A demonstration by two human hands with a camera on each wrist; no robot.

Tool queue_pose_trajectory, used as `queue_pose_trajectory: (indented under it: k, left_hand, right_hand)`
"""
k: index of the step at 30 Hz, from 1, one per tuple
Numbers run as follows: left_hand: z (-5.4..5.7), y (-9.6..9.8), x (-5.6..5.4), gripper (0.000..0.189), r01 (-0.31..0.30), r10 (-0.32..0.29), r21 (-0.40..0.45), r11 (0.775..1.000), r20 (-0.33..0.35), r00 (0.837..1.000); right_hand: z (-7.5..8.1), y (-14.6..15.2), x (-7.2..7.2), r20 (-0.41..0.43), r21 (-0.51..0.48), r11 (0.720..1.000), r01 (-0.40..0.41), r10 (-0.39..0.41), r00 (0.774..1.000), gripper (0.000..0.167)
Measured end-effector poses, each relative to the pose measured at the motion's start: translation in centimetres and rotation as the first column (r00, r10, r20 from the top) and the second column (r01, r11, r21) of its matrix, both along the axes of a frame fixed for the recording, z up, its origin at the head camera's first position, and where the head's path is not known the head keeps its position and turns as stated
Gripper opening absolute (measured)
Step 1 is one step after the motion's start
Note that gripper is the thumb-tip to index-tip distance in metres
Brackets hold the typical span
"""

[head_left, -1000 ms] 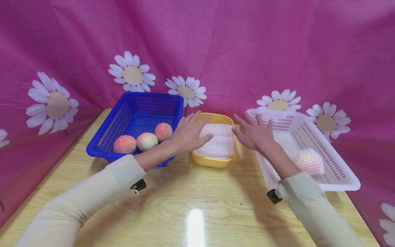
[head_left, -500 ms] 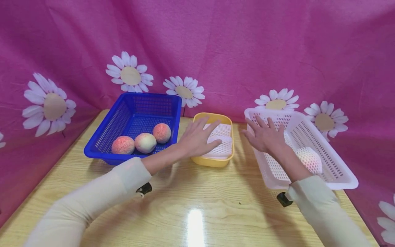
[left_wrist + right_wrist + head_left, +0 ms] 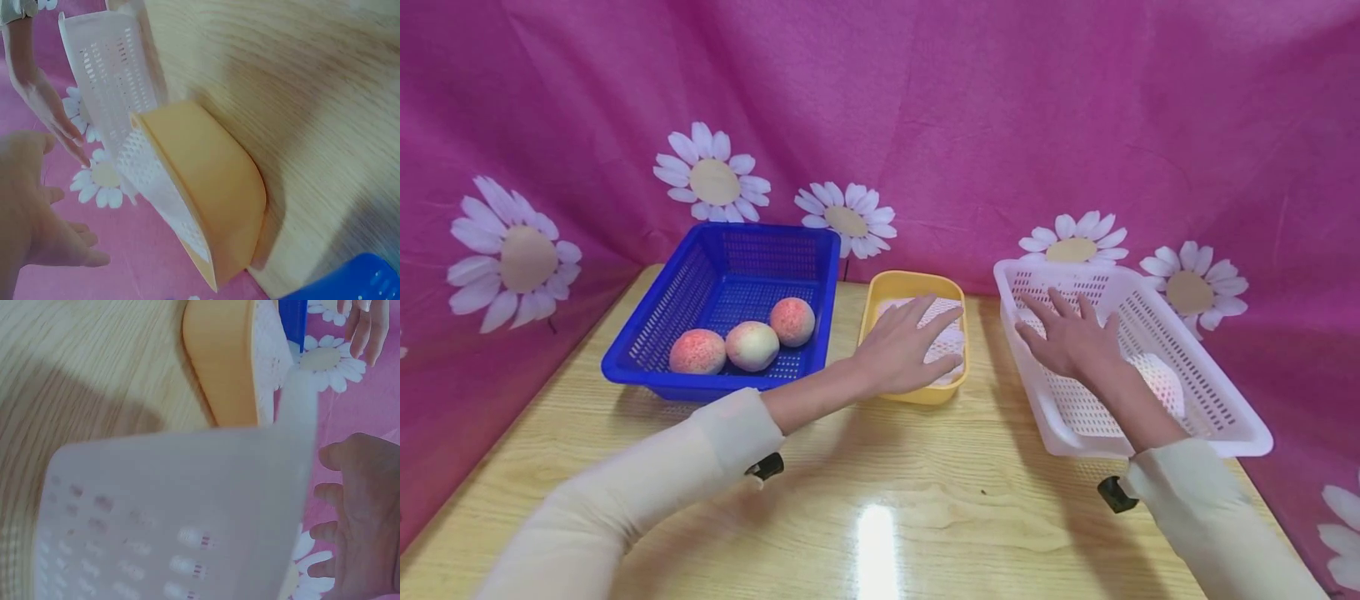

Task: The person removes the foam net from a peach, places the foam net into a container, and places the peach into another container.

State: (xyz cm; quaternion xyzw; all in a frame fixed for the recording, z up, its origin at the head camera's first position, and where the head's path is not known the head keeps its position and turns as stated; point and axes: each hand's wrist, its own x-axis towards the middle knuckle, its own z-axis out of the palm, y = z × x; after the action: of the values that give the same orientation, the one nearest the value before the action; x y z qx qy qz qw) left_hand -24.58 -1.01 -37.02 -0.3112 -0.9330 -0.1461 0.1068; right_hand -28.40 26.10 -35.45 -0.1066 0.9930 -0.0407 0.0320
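Note:
My left hand (image 3: pixel 901 346) hovers over the yellow tub (image 3: pixel 914 394), fingers spread and holding nothing. White foam fruit nets (image 3: pixel 951 340) lie inside that tub, partly covered by the hand. Above the left part of the white basket (image 3: pixel 1228 412) is my right hand (image 3: pixel 1075 337), its fingers also spread with nothing in them. A peach in a white foam net (image 3: pixel 1159 383) sits in this basket, partly hidden by my right wrist. In the left wrist view the tub (image 3: pixel 206 169) stands beside the left hand (image 3: pixel 44 212), a gap between them.
At the left a blue basket (image 3: pixel 625 372) holds three peaches, among them a pale one (image 3: pixel 752 347). All containers stand on a wooden table (image 3: pixel 940 475). Behind them hangs a pink cloth (image 3: pixel 955 125) with daisies.
Both hands have moved to the right: the left from beside the blue basket to over the yellow tub, the right further over the white basket. Nothing was picked up.

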Motion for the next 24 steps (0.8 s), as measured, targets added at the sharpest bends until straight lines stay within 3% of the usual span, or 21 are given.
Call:
queue_pose_trajectory:
  k: [15, 24]
  left_hand:
    - [-0.6, 2.8, 1.0, 0.063, 0.069, -0.064, -0.054, 0.996, 0.085, 0.994]
    - [-1.0, 4.5, 1.2, 0.06, 0.156, -0.154, -0.052, 0.986, 0.048, 0.987]
  right_hand:
    - [-1.5, 4.3, 0.3, 0.041, 0.032, 0.999, 0.031, -0.032, 0.999, 0.064]
    - [-2.0, 5.9, 0.4, 0.062, 0.02, 0.998, 0.054, -0.056, 0.997, 0.066]
